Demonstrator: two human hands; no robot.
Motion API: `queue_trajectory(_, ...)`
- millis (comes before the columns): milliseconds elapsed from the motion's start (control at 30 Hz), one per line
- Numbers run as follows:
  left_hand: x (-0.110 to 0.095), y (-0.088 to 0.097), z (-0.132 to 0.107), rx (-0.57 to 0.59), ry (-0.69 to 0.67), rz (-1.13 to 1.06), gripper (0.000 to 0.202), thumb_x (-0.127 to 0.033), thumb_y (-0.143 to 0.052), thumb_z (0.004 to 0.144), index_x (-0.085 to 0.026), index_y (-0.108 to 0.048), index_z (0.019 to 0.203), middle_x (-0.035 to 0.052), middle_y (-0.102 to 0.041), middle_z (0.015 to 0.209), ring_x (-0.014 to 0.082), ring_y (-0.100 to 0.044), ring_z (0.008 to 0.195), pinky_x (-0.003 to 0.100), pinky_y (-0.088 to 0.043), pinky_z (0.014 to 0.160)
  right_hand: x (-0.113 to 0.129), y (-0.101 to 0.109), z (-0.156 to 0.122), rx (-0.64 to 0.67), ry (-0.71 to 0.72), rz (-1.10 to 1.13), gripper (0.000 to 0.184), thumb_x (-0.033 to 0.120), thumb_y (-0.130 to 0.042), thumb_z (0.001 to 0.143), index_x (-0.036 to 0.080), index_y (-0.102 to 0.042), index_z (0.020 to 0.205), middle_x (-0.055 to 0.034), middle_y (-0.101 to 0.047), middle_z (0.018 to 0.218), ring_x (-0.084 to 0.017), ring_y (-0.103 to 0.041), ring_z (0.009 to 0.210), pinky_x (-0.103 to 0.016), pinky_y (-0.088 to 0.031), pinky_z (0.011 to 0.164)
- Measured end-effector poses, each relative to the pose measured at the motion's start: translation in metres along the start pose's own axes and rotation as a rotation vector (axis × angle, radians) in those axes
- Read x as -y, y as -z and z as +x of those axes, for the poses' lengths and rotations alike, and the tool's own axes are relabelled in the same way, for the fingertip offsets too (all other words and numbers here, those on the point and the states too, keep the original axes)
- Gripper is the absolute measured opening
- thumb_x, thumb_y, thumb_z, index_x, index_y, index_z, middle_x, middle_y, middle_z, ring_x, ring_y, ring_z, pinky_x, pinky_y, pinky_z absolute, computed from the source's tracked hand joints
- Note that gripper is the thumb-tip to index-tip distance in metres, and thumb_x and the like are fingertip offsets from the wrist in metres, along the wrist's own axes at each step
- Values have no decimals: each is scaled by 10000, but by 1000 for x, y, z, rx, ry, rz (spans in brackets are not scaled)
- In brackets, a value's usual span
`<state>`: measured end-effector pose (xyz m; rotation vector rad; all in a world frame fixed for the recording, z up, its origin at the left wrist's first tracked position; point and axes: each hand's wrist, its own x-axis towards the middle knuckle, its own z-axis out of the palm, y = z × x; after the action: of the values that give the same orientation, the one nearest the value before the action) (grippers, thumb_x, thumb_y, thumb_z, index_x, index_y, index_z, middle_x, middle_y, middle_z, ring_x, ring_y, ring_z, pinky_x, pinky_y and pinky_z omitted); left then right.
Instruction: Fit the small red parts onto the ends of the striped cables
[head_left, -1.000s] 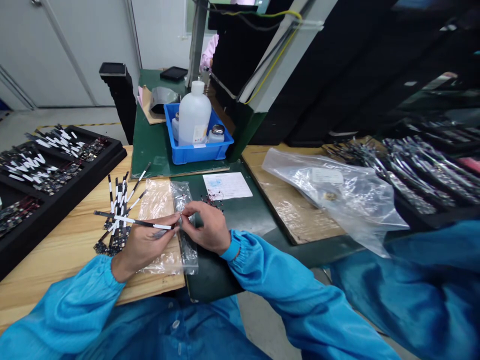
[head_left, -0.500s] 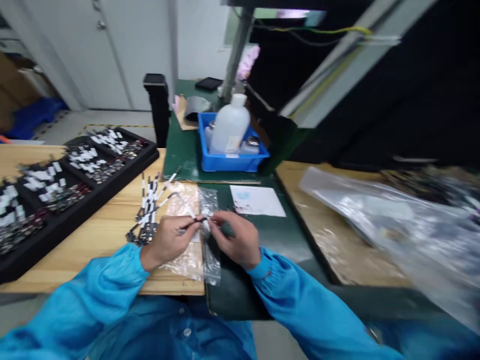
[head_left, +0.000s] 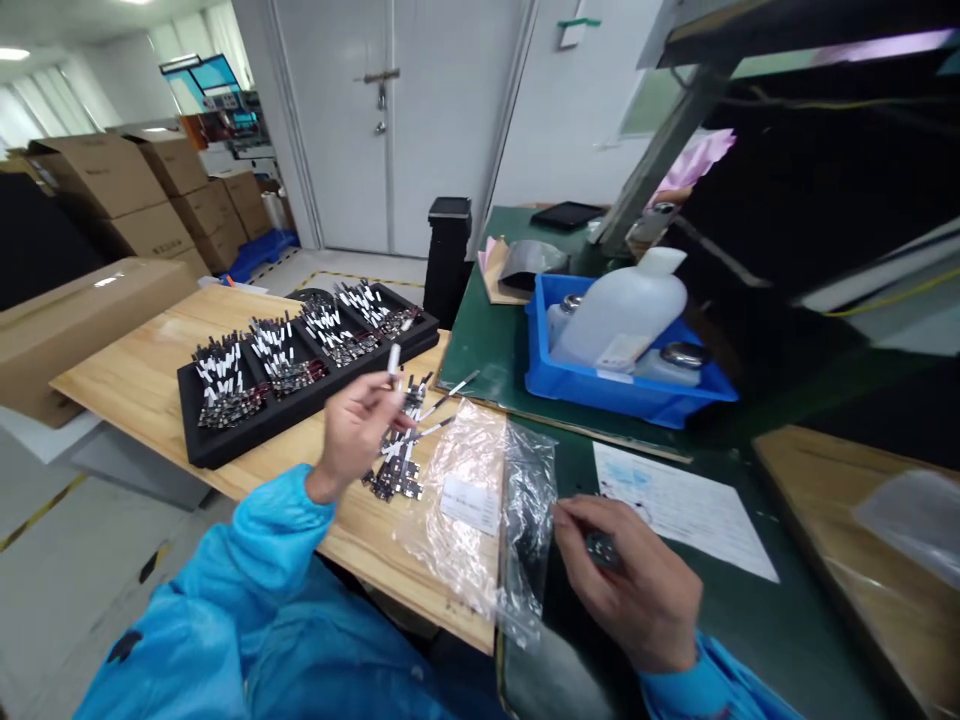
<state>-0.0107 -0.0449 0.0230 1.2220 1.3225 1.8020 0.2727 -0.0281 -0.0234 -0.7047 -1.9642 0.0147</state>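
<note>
My left hand (head_left: 356, 430) is raised over the wooden table, thumb and fingers pinched on a thin strip with a white end (head_left: 394, 360); the rest of it is hidden by the fingers. Just behind that hand lies a loose pile of small dark circuit boards with black-and-white strips (head_left: 396, 472). My right hand (head_left: 634, 580) hovers above the green table, thumb and forefinger tips pressed together; what they hold, if anything, cannot be made out. Between the hands is a clear plastic bag (head_left: 457, 455) with a white label. Beyond the left hand, similar strips fill a compartmented black tray (head_left: 214, 450).
A blue bin (head_left: 630, 400) holds a large white bottle (head_left: 630, 310) and smaller containers. A printed sheet (head_left: 690, 510) lies beyond my right hand. Cardboard boxes (head_left: 112, 190) are stacked at the far left. A wooden board (head_left: 840, 520) with plastic film lies at right.
My hands have parted from their meeting point over the bag. The left one has moved toward the tray with the strip, the right stays over the green table. The view has swung left.
</note>
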Motion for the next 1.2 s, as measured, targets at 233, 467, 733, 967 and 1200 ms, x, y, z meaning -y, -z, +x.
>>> queue_trajectory(233,-32,156,31,-476,-37,511,410,-282,-753,769,-111,-670,1131,-20,-689,589,109,-621,461,167,-465,426,-1,2,-4,37,-13,62,190,125,-694,831,237,-652,979,-37,-711,828,-182,-683,667,-310,-573,640)
queue_trajectory(467,-31,216,23,-533,106,816,470,-334,-706,811,-81,-641,1202,-93,-573,471,96,-496,414,175,-376,407,-1,0,-5,59,-28,88,194,119,-704,808,222,-671,969,-39,-721,848,-172,-678,661,-291,-564,633)
queue_trajectory(733,-37,202,7,-525,-148,1253,239,-386,-717,801,-179,-757,912,-7,-620,748,219,-589,822,317,-467,784,2,1,-3,38,-86,99,161,103,-674,829,219,-660,939,-35,-698,809,-165,-662,675,-289,-549,639)
queue_trajectory(967,-12,119,-17,254,-74,1001,291,-458,-643,867,-221,-771,977,39,-725,932,185,-641,737,284,-485,652,-3,1,-3,-46,-269,110,47,175,-650,865,216,-669,876,-31,-682,770,-153,-619,630,-291,-527,603)
queue_trajectory(1200,15,72,-24,598,40,1080,306,-453,-689,797,-200,-754,957,79,-697,902,251,-664,829,342,-506,761,-16,2,-5,-213,-513,149,67,254,-668,871,189,-682,880,-20,-663,740,-144,-612,611,-277,-518,591)
